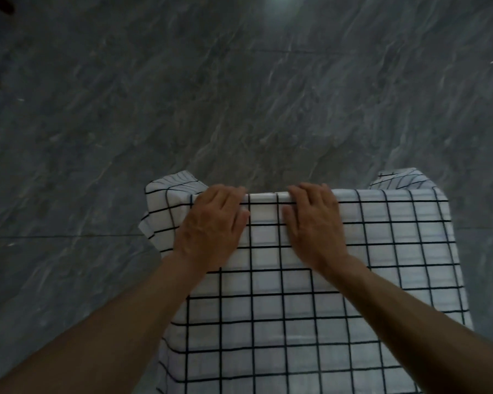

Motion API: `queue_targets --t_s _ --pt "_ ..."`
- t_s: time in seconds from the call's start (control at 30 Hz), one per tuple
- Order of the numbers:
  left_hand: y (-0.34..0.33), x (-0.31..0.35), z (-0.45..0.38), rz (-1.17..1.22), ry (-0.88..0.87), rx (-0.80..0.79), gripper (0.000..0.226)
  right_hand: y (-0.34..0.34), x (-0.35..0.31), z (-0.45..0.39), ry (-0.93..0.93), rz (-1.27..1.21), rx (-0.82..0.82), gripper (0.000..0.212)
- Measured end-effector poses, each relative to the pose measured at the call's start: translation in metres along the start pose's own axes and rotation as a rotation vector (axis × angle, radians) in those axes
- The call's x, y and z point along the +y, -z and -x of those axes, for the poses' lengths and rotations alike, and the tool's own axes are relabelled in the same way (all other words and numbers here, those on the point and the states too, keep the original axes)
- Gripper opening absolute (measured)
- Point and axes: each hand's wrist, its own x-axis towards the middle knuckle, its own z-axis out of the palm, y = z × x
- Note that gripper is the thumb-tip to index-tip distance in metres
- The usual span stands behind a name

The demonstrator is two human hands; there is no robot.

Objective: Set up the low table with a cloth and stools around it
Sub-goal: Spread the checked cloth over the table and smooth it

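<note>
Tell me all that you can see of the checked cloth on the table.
The cloth is white with a grid of thin black lines and looks like thin woven fabric. It lies spread flat over a top which it hides fully, and it hangs down over the sides. At the two far corners it bunches in loose folds. The left hand and the right hand rest palm down on it at the far edge, fingers bent over that edge. Grey marbled floor surrounds it.

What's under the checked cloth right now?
The checked cloth covers everything beneath; both hands, left and right, press on its far edge. The table itself is hidden.
</note>
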Motion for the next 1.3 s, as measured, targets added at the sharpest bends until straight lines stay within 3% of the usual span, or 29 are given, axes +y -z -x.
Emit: queue_targets --t_s 0.2,0.43,0.57,0.67,0.77,1.0,1.3 --pt "-0.002 0.002 0.001 -0.028 0.007 -0.023 0.042 0.024 0.078 0.009 -0.069 0.115 -0.001 0.035" --pt "-0.011 0.058 -0.025 -0.228 0.042 -0.006 0.047 0.019 0.083 0.009 -0.076 0.11 0.032 0.028" --pt "-0.04 0.137 -0.062 -0.073 -0.101 -0.011 0.043 0.022 0.087 0.011 -0.047 0.1 -0.035 0.034" --pt "-0.053 0.168 -0.077 0.133 -0.015 -0.053 0.04 0.023 0.089 0.011 0.008 0.126 -0.09 0.053" --pt "-0.057 0.163 -0.077 0.257 0.067 -0.058 0.043 0.023 0.091 0.011 -0.009 0.096 -0.05 0.046" --pt "-0.067 0.158 -0.076 0.081 0.02 -0.097 0.05 0.031 0.106 0.013 0.01 -0.001 -0.038 0.036" --pt "-0.071 0.159 -0.076 -0.044 0.0 -0.087 0.048 0.065 0.195 0.029 -0.199 0.066 0.012 0.033"
